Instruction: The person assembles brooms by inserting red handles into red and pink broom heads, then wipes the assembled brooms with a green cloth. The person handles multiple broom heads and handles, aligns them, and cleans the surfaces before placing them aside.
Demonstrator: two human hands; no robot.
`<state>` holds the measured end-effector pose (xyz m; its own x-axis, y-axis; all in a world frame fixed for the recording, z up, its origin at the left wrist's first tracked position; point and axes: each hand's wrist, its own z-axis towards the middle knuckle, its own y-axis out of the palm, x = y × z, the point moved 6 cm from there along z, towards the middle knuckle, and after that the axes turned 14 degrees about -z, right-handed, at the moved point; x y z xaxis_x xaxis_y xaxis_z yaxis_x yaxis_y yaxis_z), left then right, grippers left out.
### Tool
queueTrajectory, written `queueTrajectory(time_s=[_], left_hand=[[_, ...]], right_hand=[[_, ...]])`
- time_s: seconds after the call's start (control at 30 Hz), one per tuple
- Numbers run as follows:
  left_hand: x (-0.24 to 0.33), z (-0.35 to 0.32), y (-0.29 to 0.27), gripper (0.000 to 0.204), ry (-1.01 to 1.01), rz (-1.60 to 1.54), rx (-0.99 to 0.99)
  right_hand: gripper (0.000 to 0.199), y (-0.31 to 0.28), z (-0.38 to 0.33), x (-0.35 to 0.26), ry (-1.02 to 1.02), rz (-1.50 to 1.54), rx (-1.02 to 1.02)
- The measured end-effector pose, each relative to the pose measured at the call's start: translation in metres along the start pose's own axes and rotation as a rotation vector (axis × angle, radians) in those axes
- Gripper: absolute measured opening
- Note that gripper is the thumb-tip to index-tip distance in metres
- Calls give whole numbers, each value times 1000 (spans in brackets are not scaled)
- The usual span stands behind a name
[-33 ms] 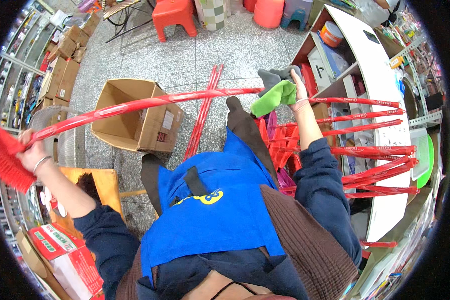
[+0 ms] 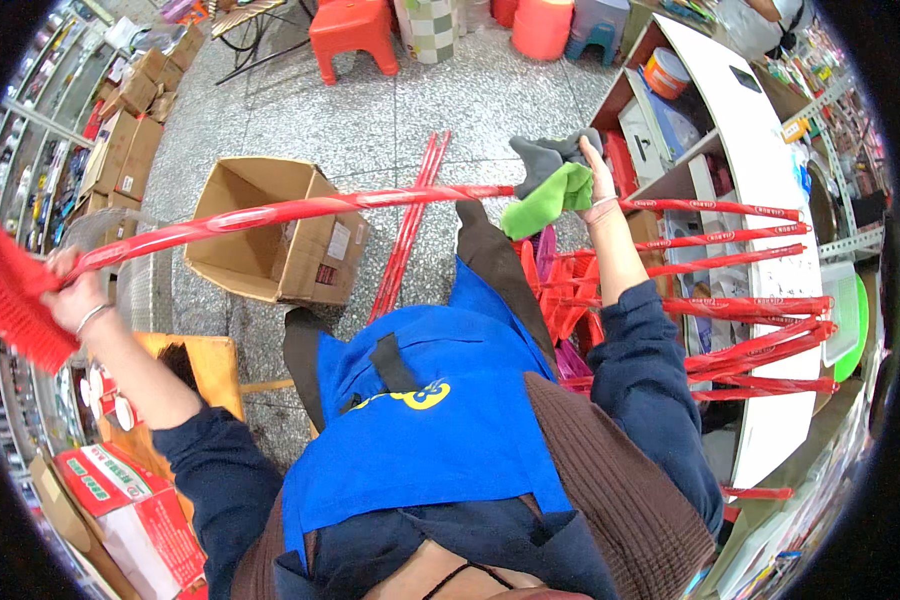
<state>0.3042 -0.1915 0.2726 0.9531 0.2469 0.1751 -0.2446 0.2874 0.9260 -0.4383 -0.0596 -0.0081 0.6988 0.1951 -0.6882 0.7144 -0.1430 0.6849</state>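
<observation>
Our left hand [image 2: 75, 292] is wrapped around the broom [image 2: 300, 207] just beside its red bristles [image 2: 18, 295], fingers closed on the handle. The right hand [image 2: 599, 182] pinches a grey cloth [image 2: 536, 165] and a green cloth [image 2: 548, 198] together; the handle's far end meets the grey one, and we cannot tell whether the tip runs on beneath it. The broom stretches across in front of us, tilted a little, bristles at our left.

We judge the step in hand to be wiping the handle, with the cloths at its far end. The next move seems to call for a steady left hold while the right closes the cloths around the handle and draws along it.

Behind the handle, on the floor, stands an open box [image 2: 310, 265]; red poles [image 2: 402, 260] lie beside it. At our right, more red handles [image 2: 750, 304] reach over the white surface [image 2: 778, 400]. Farther off stands a red stool [image 2: 353, 38].
</observation>
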Motion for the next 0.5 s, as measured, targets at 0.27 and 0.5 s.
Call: queueTrajectory(time_s=[0.27, 0.5], left_hand=[[-194, -86, -19, 22, -145, -207, -17], [-270, -128, -55, 50, -290, -376, 353]], right_hand=[[31, 193, -18, -14, -368, -1508, -45], [44, 271, -44, 115, 3, -1377, -636]])
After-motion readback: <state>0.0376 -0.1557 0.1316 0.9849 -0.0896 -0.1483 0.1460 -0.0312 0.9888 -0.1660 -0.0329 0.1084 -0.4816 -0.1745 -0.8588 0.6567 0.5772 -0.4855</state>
